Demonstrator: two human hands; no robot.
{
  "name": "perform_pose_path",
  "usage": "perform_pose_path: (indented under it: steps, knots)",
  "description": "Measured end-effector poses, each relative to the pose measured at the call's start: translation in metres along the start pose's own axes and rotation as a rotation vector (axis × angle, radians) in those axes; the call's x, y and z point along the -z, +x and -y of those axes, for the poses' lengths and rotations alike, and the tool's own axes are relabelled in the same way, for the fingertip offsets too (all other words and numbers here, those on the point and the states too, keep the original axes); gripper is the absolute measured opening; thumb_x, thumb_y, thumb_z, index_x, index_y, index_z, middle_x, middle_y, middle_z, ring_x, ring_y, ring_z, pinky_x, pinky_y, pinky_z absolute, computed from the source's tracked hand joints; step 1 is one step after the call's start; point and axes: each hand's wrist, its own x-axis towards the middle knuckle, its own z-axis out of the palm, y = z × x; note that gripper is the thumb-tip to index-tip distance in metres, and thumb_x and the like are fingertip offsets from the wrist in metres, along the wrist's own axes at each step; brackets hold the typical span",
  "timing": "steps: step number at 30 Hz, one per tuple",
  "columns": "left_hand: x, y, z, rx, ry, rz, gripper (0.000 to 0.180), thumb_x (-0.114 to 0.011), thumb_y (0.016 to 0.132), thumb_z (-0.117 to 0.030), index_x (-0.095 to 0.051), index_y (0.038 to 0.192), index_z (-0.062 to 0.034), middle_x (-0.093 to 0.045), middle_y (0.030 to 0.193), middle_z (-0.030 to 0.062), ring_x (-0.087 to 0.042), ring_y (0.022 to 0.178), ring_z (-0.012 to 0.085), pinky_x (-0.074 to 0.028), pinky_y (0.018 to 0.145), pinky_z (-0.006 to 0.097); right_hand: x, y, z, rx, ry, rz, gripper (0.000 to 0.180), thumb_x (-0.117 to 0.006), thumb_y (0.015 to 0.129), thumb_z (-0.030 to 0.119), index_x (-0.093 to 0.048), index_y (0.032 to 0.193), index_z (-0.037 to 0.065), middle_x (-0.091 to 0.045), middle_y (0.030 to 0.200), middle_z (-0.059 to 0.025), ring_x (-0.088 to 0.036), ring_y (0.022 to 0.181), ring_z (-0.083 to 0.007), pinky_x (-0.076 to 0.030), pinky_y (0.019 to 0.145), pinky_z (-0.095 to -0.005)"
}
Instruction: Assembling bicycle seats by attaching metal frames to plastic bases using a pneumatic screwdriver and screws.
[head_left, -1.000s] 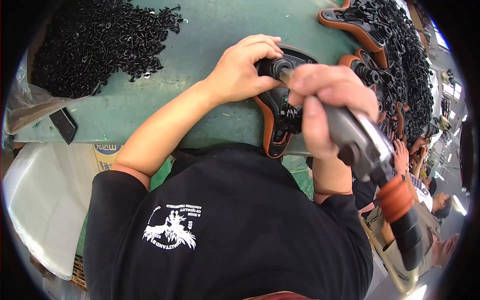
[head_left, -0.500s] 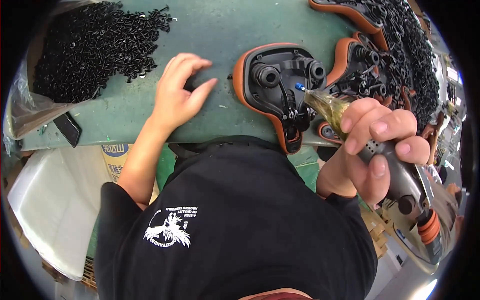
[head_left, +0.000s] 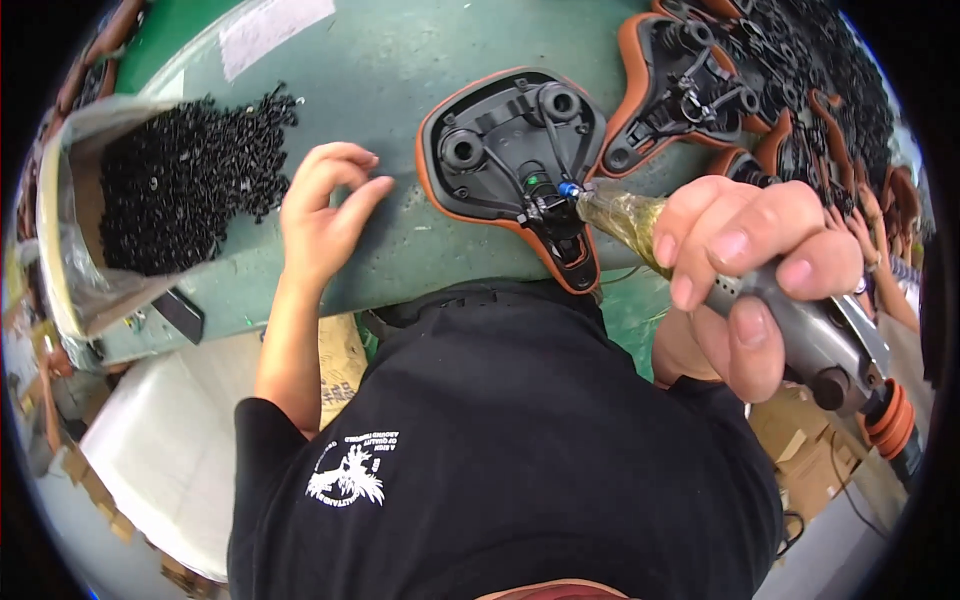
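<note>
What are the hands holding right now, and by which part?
The right hand grips a power screwdriver around its grey body, tip at the upturned saddle. The left hand holds nothing, fingers on the table.

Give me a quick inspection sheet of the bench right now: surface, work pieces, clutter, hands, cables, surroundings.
Surface: green bench top, worn, with a pale patch at the far edge.
Job's things: upturned bicycle saddle, black underside with orange rim, near the bench edge; power screwdriver with its tip at the saddle's clamp.
Clutter: heap of black screws spilling from an open bag; stack of more saddles at far right.
Hands: left hand rests on the bench beside the screws, fingers bent, holding nothing visible; right hand grips the screwdriver.
Cables: hose with orange coupling at the screwdriver's rear.
Surroundings: cardboard boxes below the bench.
</note>
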Motion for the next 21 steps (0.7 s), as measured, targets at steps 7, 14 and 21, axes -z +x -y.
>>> perform_pose_path:
  steps: [7, 14, 21]
  knots:
    - [-0.059, 0.03, -0.095, 0.351, -1.312, 0.239, 0.017, -0.075, 0.097, -0.002, -0.066, 0.111, 0.0034, -0.071, 0.093, 0.0154, -0.07, 0.074, 0.0217, -0.059, 0.068, 0.033, 0.008, 0.014, 0.017, 0.062, 0.275, -0.001, 0.037, -0.067, 0.09, 0.003, -0.054, 0.124, 0.009, -0.064, 0.116, -0.0104, -0.07, 0.075, -0.0179, -0.059, 0.071, -0.036]
    - [-0.086, 0.042, -0.099, 0.317, -1.361, 0.337, 0.025, -0.081, 0.091, -0.002, -0.074, 0.112, 0.0082, -0.072, 0.1, 0.017, -0.073, 0.076, 0.0238, -0.062, 0.068, 0.034, 0.011, 0.004, 0.018, 0.111, 0.265, -0.035, 0.036, -0.068, 0.092, 0.002, -0.052, 0.124, 0.009, -0.064, 0.116, -0.0101, -0.07, 0.076, -0.0182, -0.061, 0.071, -0.0357]
    - [-0.086, 0.06, -0.094, 0.122, -0.951, 0.315, 0.029, -0.09, 0.075, 0.006, -0.079, 0.102, 0.0054, -0.075, 0.094, 0.0147, -0.071, 0.083, 0.0182, -0.057, 0.07, 0.027, 0.005, 0.006, 0.02, 0.049, 0.211, -0.193, 0.037, -0.061, 0.095, 0.002, -0.048, 0.129, 0.01, -0.06, 0.116, -0.0115, -0.068, 0.074, -0.0175, -0.059, 0.075, -0.0378]
